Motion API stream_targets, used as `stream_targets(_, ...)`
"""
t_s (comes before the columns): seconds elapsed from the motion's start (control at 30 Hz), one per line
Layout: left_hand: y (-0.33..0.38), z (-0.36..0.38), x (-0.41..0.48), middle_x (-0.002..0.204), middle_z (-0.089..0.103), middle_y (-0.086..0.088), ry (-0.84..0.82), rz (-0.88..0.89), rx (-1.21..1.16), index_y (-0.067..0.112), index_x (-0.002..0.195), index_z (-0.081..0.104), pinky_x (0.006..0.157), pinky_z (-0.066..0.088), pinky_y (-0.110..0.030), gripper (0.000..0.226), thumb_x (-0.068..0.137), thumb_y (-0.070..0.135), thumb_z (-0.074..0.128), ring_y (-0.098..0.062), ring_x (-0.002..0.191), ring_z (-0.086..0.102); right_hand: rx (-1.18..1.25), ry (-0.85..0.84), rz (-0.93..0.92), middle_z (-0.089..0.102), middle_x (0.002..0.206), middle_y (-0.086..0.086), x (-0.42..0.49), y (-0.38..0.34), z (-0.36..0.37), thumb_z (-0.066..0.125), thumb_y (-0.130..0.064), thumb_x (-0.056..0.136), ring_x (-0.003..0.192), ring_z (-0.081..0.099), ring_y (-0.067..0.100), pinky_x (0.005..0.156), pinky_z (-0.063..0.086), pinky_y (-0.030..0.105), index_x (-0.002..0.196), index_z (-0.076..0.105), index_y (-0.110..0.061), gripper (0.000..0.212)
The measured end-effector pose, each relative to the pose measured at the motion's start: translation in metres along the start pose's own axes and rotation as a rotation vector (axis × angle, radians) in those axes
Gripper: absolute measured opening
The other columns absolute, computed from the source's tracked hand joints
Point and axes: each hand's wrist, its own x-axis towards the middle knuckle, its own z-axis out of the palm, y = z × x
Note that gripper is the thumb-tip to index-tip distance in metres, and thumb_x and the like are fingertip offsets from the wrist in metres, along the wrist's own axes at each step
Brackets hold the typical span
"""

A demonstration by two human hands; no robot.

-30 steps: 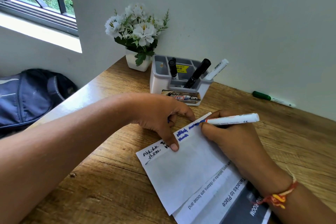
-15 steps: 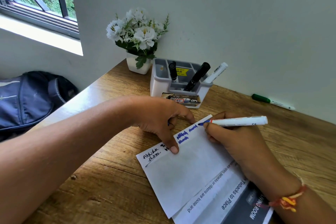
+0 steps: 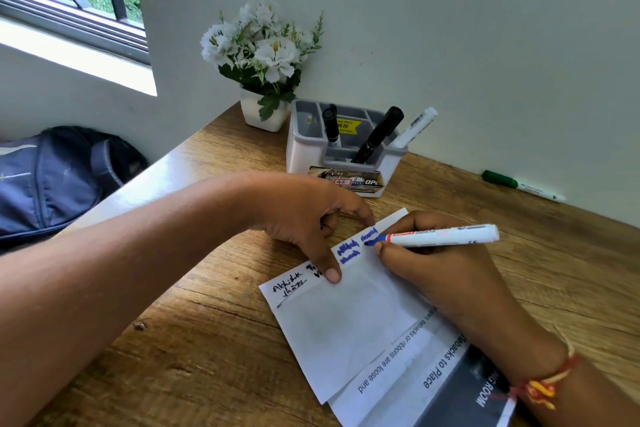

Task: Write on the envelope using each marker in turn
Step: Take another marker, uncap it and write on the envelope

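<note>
Wooden counter (image 3: 214, 340), set in a corner against a pale wall; window at far left, dark bag (image 3: 52, 180) beyond the counter's left edge.

Envelope (image 3: 346, 329): white, lying flat and skewed near the middle of the counter, over a printed sheet (image 3: 433, 378). Far strip bears black writing at its left end and blue writing toward its right end.

Left hand (image 3: 304, 218): pressed on the envelope's far edge, thumb tip flat on the paper between the black and blue words. Fingers curled, holding nothing that can be seen.

Right hand (image 3: 446, 274): fingers closed round the blue marker (image 3: 440, 236), uncapped, tip touching the envelope at the rightmost blue word.

Holder (image 3: 339, 156): grey and white, far of the hands, carrying two black markers (image 3: 377, 135) and a white pen (image 3: 415, 126). Flower pot (image 3: 263, 107) just left of it.

Green marker (image 3: 519, 184): capped, lying at far right by the wall, well apart from the envelope.

Step in hand, by judgement: writing with the blue marker, black apparently done. Next move likely calls for finishing the word, lifting the tip, capping and setting the marker aside, then taking the green one while the left hand keeps the envelope pinned.
</note>
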Motion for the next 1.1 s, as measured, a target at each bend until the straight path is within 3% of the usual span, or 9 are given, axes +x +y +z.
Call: stream_targets(1.1,-0.0009,0.0001,0.0001,0.082,0.053,0.01,0.002,-0.007,-0.022,0.052,0.138,0.043,0.065,0.039,-0.025,0.083,0.069,0.043,0.088,-0.004,0.073,0.052,-0.02,0.044,0.05,0.069,0.057,-0.009,0.0017,0.0002,-0.0007,0.078,-0.011,0.075,0.047,0.055,-0.003,0.043,0.039,0.009,0.069,0.074,-0.018,0.01)
